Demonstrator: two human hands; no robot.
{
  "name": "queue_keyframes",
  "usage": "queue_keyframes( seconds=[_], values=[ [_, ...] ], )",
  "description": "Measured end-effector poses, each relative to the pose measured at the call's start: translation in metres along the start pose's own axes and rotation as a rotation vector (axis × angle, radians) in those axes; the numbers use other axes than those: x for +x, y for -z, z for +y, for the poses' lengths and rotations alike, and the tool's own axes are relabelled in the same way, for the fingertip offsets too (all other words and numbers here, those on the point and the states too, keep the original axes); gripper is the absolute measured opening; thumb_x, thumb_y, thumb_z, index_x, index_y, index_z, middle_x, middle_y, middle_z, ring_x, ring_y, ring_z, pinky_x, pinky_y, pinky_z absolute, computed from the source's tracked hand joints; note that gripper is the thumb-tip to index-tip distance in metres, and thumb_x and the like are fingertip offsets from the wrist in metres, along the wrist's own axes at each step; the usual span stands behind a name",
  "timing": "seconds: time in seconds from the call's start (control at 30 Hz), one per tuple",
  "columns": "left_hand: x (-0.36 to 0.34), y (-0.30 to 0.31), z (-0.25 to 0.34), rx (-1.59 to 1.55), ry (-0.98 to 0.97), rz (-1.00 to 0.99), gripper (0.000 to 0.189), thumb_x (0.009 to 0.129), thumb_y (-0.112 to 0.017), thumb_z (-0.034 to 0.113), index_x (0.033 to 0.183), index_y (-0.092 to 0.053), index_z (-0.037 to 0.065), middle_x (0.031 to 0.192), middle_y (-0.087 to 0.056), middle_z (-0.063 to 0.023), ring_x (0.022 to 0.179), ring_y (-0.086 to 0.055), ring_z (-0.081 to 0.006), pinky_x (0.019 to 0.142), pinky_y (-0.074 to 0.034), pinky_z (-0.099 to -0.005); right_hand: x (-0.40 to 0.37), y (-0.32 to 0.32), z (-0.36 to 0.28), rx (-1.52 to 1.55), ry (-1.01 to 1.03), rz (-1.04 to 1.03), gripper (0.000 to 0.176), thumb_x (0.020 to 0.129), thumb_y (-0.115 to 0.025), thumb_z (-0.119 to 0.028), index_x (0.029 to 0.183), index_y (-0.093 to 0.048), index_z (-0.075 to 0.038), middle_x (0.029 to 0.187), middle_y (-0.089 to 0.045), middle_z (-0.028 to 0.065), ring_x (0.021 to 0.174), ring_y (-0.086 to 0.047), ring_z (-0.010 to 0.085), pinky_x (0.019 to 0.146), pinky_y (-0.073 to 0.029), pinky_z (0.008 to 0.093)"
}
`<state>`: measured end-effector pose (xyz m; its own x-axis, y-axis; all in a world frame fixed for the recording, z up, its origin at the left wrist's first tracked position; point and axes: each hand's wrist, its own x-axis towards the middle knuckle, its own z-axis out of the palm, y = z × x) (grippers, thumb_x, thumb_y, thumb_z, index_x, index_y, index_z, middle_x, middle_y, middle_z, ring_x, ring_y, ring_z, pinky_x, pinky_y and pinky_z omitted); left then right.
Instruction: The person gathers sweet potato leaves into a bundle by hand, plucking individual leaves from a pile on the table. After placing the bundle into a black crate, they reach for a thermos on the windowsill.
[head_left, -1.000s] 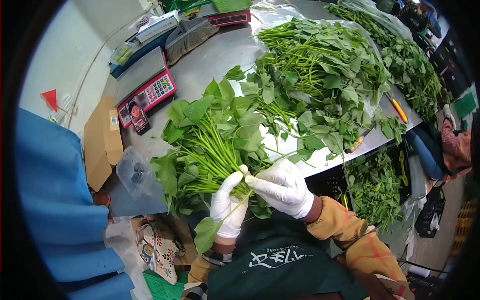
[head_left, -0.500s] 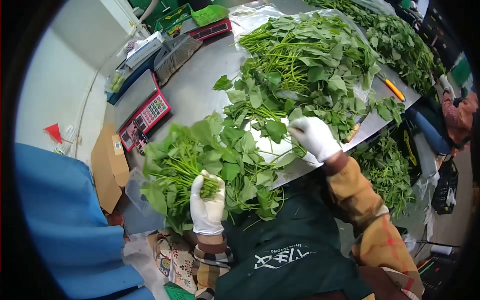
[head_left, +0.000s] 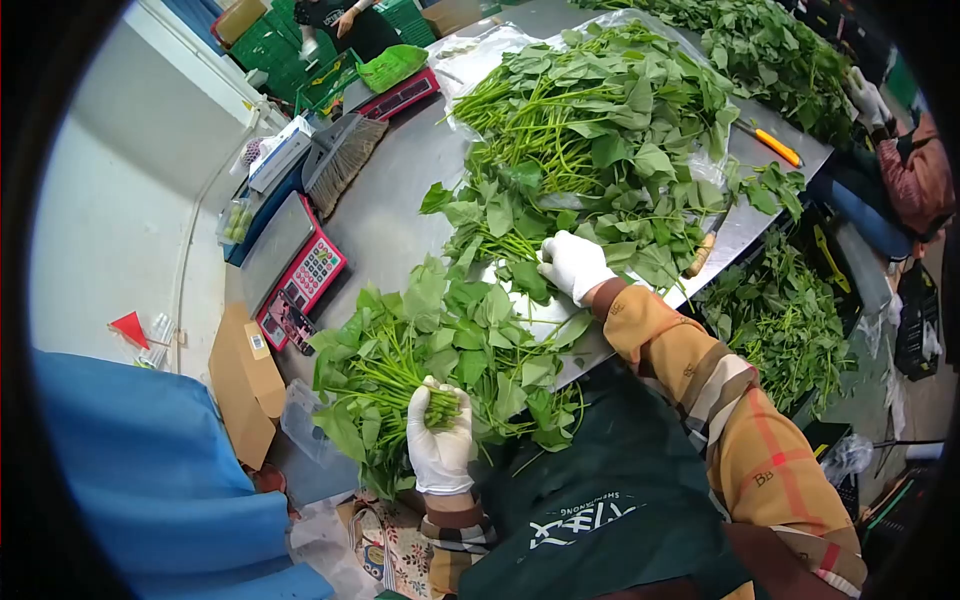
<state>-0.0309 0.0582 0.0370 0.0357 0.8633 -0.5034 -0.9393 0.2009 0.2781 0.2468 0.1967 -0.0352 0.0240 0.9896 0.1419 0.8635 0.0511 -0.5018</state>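
Left of centre, low in the frame, a leafy bunch [head_left: 385, 375] is held by the stem ends in the white-gloved left hand [head_left: 440, 445], thumb and fingers wrapped round them. The grip is set low, presumably so that the ends are gathered together and the leaves left uncrushed; the leaves are fanned out toward the left and top of the frame.

At frame centre, the right hand [head_left: 577, 268], also gloved, is placed at a smaller clump [head_left: 500, 245]. Its fingers are curled, but the tips are partly lost among leaves; whether a stem is pinched cannot be told.

Upper centre: a large heap [head_left: 610, 110] is spread over a plastic sheet [head_left: 475, 50] on the metal tabletop [head_left: 400, 210], probably for easy reach. An orange-handled tool [head_left: 778, 147] is laid near the right edge, seemingly clear of the stems. At left, a red scale [head_left: 310, 270] is stood beyond the greens, apparently to leave working room.

Appearance of the bunch: stems slender, bright pale green, packed roughly side by side; leaves broad, pointed, mid-green, overlapped loosely. No tie is seen round it.
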Motion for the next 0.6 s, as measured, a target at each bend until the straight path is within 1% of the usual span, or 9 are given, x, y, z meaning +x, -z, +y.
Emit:
queue_keyframes(
  seconds=[0.07,0.17,0.3,0.33,0.37,0.43,0.47,0.57,0.6],
  values=[
    [0.001,-0.002,-0.001,0.006,0.003,-0.003,0.018,0.086,-0.067,0.0,0.104,-0.065,0.0,0.095,-0.069,-0.0083,0.087,-0.062,-0.0206,0.087,-0.051,-0.0382,0.0,-0.003,-0.004,-0.033,0.025,0.094,0.021,0.077,-0.069,-0.024,0.088,-0.069,-0.006,0.089,-0.068,0.0177,0.087,-0.066,0.0361,0.075,-0.053,0.0437],
    [-0.001,-0.002,-0.002,0.017,-0.004,0.007,0.019,0.086,-0.066,0.0,0.105,-0.065,0.0,0.095,-0.069,-0.0081,0.087,-0.062,-0.0205,0.087,-0.05,-0.0379,0.006,-0.009,-0.004,-0.074,-0.019,-0.029,0.021,0.077,-0.069,-0.024,0.087,-0.07,-0.006,0.09,-0.068,0.0179,0.086,-0.067,0.0365,0.075,-0.053,0.0438],
    [-0.001,0.0,-0.001,0.019,0.001,-0.002,0.018,0.087,-0.067,0.002,0.104,-0.066,0.0,0.093,-0.068,-0.0085,0.086,-0.062,-0.0216,0.087,-0.051,-0.039,0.023,0.0,-0.008,-0.08,-0.093,-0.093,0.019,0.079,-0.061,-0.02,0.086,-0.07,-0.005,0.091,-0.068,0.019,0.086,-0.067,0.0377,0.075,-0.054,0.0437],
    [0.001,0.001,0.001,0.021,0.01,-0.016,0.018,0.087,-0.067,0.003,0.104,-0.066,-0.001,0.092,-0.068,-0.0087,0.086,-0.062,-0.0221,0.087,-0.052,-0.0395,0.022,0.005,-0.008,-0.045,-0.07,0.011,0.02,0.079,-0.057,-0.018,0.087,-0.07,-0.005,0.089,-0.068,0.019,0.085,-0.067,0.0381,0.075,-0.053,0.0445],
    [0.002,0.001,0.002,0.032,0.009,-0.012,0.017,0.087,-0.067,0.003,0.104,-0.066,0.0,0.093,-0.068,-0.0084,0.086,-0.062,-0.0217,0.087,-0.052,-0.0391,0.02,0.009,-0.008,-0.041,-0.028,0.138,0.019,0.08,-0.057,-0.02,0.084,-0.069,-0.005,0.087,-0.068,0.0192,0.084,-0.067,0.0375,0.074,-0.053,0.045],
    [0.002,0.004,0.001,0.045,0.005,0.011,0.017,0.088,-0.065,0.003,0.105,-0.066,0.0,0.093,-0.069,-0.0079,0.085,-0.063,-0.0209,0.087,-0.051,-0.0382,0.016,0.027,-0.014,0.029,-0.027,0.163,0.021,0.083,-0.056,-0.023,0.085,-0.067,-0.006,0.086,-0.068,0.0191,0.083,-0.066,0.0376,0.073,-0.052,0.0445],
    [0.001,0.003,0.0,0.05,-0.013,0.036,0.017,0.087,-0.066,0.003,0.104,-0.066,0.0,0.092,-0.069,-0.0082,0.086,-0.063,-0.0212,0.087,-0.051,-0.0385,0.016,0.029,-0.014,0.075,-0.112,0.09,0.023,0.084,-0.062,-0.026,0.091,-0.065,-0.004,0.084,-0.067,0.0192,0.08,-0.066,0.0343,0.073,-0.052,0.0415],
    [0.002,0.001,-0.003,0.068,0.008,0.02,0.018,0.087,-0.066,0.003,0.104,-0.066,0.0,0.092,-0.069,-0.0085,0.086,-0.063,-0.0213,0.087,-0.051,-0.0385,0.015,0.028,-0.006,0.573,-0.129,-0.05,0.028,0.082,-0.072,-0.023,0.097,-0.063,-0.001,0.078,-0.067,0.0143,0.072,-0.066,0.0242,0.068,-0.052,0.0349],
    [0.003,0.001,-0.003,0.066,0.011,0.013,0.018,0.087,-0.066,0.003,0.104,-0.066,0.0,0.092,-0.069,-0.0087,0.086,-0.063,-0.0212,0.087,-0.051,-0.0385,0.014,0.031,-0.01,0.874,-0.187,-0.102,0.032,0.08,-0.077,-0.014,0.104,-0.063,0.001,0.078,-0.066,0.0075,0.072,-0.062,0.0131,0.067,-0.051,0.0282]
  ],
)
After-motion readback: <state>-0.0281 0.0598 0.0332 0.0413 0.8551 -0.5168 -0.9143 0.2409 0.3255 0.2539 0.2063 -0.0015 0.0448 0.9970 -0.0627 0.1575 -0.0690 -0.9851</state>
